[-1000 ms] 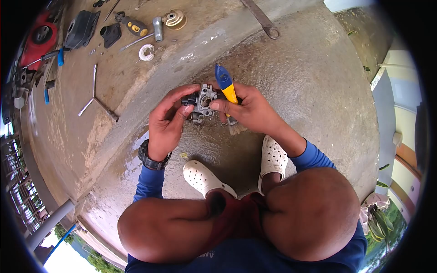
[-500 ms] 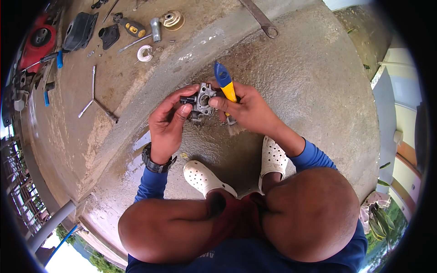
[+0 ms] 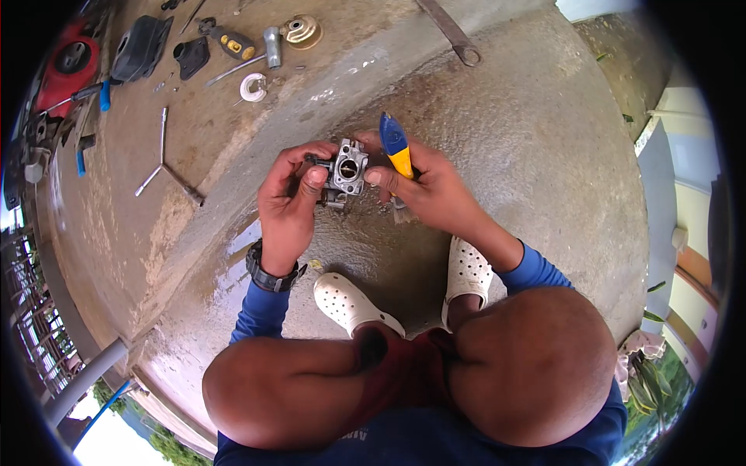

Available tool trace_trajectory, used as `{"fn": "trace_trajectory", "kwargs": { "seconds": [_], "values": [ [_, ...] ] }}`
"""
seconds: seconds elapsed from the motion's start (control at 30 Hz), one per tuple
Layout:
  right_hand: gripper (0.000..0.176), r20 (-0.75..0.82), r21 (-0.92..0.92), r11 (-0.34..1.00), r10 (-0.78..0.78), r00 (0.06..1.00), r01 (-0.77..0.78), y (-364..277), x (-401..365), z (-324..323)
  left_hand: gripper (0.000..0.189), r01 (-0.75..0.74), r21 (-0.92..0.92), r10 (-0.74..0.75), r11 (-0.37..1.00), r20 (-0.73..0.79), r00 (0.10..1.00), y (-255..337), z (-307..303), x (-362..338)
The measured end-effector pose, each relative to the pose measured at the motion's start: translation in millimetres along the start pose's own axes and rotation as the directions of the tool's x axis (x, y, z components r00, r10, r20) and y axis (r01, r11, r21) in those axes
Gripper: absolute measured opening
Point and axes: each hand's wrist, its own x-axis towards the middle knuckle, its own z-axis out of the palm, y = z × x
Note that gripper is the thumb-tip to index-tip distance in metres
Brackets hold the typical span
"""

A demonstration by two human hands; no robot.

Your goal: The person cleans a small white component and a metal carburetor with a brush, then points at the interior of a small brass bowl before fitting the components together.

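Note:
Between my hands is a small metal carburetor (image 3: 349, 168), its round bore facing up at me. My left hand (image 3: 291, 198) is closed round its left side, with the thumb on a black fitting. A paintbrush (image 3: 399, 155) with a blue and yellow handle is gripped in my right hand (image 3: 427, 186). Its bristles hang below the palm, partly hidden by the hand. The right thumb tip lies close to the carburetor's right edge; the right fingers behind it are mostly hidden.
On the concrete ledge lie a three-armed wrench (image 3: 162, 165), a screwdriver (image 3: 233, 44), a socket (image 3: 272, 46), a white ring (image 3: 252, 88), a brass-coloured round part (image 3: 301, 32) and a black cover (image 3: 142, 48). A long spanner (image 3: 451, 33) rests ahead. My white clogs (image 3: 346, 300) stand on wet concrete.
My right thumb has come off the carburetor's bore, which now shows fully. The paintbrush has shifted slightly right and down with my right hand. My left hand keeps its hold.

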Motion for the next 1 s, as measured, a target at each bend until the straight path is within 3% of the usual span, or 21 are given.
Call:
{"fn": "trace_trajectory", "kwargs": {
  "seconds": [0.13,0.2,0.33,0.43,0.5,0.53,0.6,0.73,0.8,0.83,0.9,1.0],
  "values": [
    [0.048,0.024,0.03,0.998,0.058,0.998,-0.058,-6,0,-6,0.023,0.006,0.043,-0.007,0.999,0.009,1.0,7,1,0],
    [0.047,0.044,-0.029,0.996,0.09,0.995,-0.089,-6,-1,-7,0.025,0.129,0.025,-0.128,0.991,-0.035,0.991,15,5,-2],
    [0.046,0.035,-0.01,0.994,0.11,0.993,-0.11,-7,-3,-6,0.027,0.07,0.136,-0.068,0.988,-0.018,0.998,18,6,0],
    [0.041,-0.013,-0.069,0.998,-0.004,1.0,0.003,-6,-4,-9,0.025,0.037,0.212,-0.034,0.977,-0.018,0.999,19,7,1],
    [0.043,0.022,-0.419,0.853,-0.332,0.943,0.31,-1,-3,-15,0.024,-0.051,0.308,0.054,0.95,-0.001,0.999,15,6,2],
    [0.043,0.023,-0.419,0.853,-0.332,0.943,0.31,1,-4,-17,0.024,-0.051,0.308,0.054,0.95,-0.002,0.999,16,6,2],
    [0.055,0.154,-0.58,0.677,-0.456,0.877,0.454,3,-4,-20,0.024,-0.074,0.425,0.074,0.902,0.015,0.997,18,6,2],
    [0.069,0.267,-0.69,0.549,-0.413,0.871,0.472,-2,-2,-19,0.023,-0.093,0.509,0.068,0.856,0.067,0.995,26,9,3],
    [0.072,0.353,-0.831,0.257,-0.441,0.825,0.493,-7,-2,-19,0.022,-0.114,0.562,0.077,0.819,0.088,0.993,30,11,3],
    [0.072,0.357,-0.829,0.256,-0.441,0.824,0.496,-9,-1,-18,0.022,-0.112,0.563,0.078,0.819,0.084,0.993,31,11,4],
    [0.074,0.42,-0.856,0.094,-0.448,0.79,0.508,-13,-1,-16,0.025,-0.128,0.592,0.096,0.795,0.085,0.992,33,10,6],
    [0.071,0.456,-0.841,0.083,-0.426,0.782,0.535,-12,0,-17,0.025,-0.123,0.606,0.081,0.786,0.096,0.992,38,10,6]
  ]
}}
